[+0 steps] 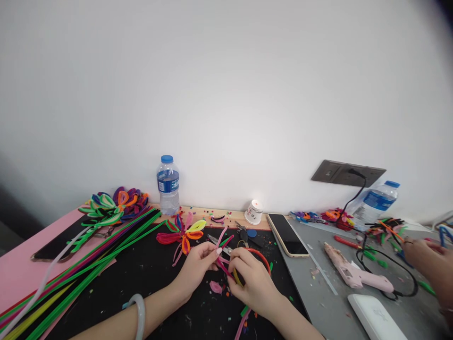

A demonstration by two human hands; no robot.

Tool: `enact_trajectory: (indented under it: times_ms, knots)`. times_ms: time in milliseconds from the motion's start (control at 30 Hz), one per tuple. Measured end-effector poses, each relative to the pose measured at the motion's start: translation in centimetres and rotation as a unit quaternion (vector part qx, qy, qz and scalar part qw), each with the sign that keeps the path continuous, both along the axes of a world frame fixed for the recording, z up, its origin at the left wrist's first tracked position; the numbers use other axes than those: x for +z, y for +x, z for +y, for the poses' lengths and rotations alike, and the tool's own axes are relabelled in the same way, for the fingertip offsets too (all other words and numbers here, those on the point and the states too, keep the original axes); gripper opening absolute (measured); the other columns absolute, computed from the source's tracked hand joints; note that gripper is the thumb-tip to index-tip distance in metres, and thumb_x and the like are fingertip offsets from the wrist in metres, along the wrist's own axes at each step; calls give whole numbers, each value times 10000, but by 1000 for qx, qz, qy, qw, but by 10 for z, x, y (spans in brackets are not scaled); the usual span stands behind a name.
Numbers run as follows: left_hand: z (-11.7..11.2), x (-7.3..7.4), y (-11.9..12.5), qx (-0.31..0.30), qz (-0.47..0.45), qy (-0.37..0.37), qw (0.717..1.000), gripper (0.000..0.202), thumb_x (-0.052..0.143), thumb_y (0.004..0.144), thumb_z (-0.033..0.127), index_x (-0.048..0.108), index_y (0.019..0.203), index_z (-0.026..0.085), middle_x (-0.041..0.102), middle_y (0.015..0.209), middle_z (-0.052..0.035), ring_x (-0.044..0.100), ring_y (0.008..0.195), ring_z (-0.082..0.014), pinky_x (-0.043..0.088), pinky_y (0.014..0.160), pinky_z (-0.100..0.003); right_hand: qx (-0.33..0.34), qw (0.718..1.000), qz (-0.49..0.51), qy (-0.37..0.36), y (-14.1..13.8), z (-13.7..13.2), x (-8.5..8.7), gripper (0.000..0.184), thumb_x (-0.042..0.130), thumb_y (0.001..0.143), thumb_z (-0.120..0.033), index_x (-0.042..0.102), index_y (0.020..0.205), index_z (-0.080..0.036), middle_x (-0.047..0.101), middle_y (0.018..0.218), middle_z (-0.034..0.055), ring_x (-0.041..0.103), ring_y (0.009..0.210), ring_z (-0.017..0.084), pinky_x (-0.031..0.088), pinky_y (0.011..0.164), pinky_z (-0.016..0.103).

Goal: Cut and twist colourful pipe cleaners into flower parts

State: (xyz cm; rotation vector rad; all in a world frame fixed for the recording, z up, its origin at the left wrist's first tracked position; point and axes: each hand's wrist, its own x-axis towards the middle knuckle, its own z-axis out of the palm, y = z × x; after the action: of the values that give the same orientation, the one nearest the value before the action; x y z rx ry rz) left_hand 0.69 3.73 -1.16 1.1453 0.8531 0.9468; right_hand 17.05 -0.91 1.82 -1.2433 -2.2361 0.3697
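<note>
Pinching: pink stems (223,268) held by nearly closed left hand (200,264), right hand (253,278); could be nicked by scissors (227,250) at twelve o'clock.

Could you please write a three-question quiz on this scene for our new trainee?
1. Multiple choice: What do the left hand and right hand hold between them?
a) a white paper cup
b) pink, fuzzy, bendable strands
c) a clear plastic bottle
2. True or false: The pink plastic glue gun lies on the flat grey surface.
3. Fill in the blank: The pale, smooth, ring-shaped bangle is worn nearer the person's ____ hand.

Key: 1: b; 2: true; 3: left.
</note>
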Motion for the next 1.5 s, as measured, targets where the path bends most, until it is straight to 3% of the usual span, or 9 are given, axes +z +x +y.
enact_trajectory:
  times_ms: [167,400,600,767,900,1133,1300,1500]
  knots:
    - [0,1,0,9,14,4,1000,236,558,767,375,532,713,147,558,623,21,544,618,-125,433,568,-221,-14,998,67,-2,2,3,-2,132,420,801,-77,467,784,-199,499,907,52,502,827,169,414,731,286]
    - [0,-1,0,3,33,25,999,246,552,768,381,526,688,150,575,575,20,540,558,-122,432,547,-226,-55,983,174,-34,3,8,-9,170,440,791,-72,409,679,-196,486,789,17,474,705,141,373,614,238]
    - [0,-2,-1,-20,30,40,999,225,552,778,358,547,708,145,596,597,13,560,582,-122,439,574,-223,-93,948,284,-109,3,13,-16,174,457,784,-102,408,643,-191,486,751,6,460,656,128,351,546,220]
    - [1,0,-2,-28,14,29,999,212,545,786,365,569,784,154,638,724,-8,613,714,-159,464,637,-238,-84,909,358,-197,2,14,-19,169,460,825,-204,421,661,-187,437,586,-45,377,469,85,295,448,206]
    - [0,2,-3,-29,9,14,999,217,542,789,373,565,793,157,649,751,-13,625,748,-171,471,660,-247,-77,891,381,-235,2,16,-21,203,483,830,-252,405,653,-190,417,492,-70,361,425,76,266,426,199]
    - [1,2,-3,-24,3,24,999,209,549,790,362,562,789,153,640,731,-7,616,697,-148,469,621,-228,-64,874,400,-267,0,15,-22,227,507,825,-305,396,664,-191,525,515,-47,366,392,62,266,404,187]
    - [-1,4,-3,-37,-6,32,999,208,522,810,360,557,820,156,653,812,-29,616,748,-153,476,649,-235,-59,868,403,-284,0,14,-19,247,522,817,-329,385,658,-199,424,415,-93,321,353,57,230,376,179]
    - [-1,1,-1,-17,0,26,1000,202,523,805,362,518,780,161,618,665,10,607,617,-134,475,583,-234,-55,868,392,-300,-1,13,-19,217,495,823,-288,378,661,-203,386,396,-109,286,337,51,201,363,173]
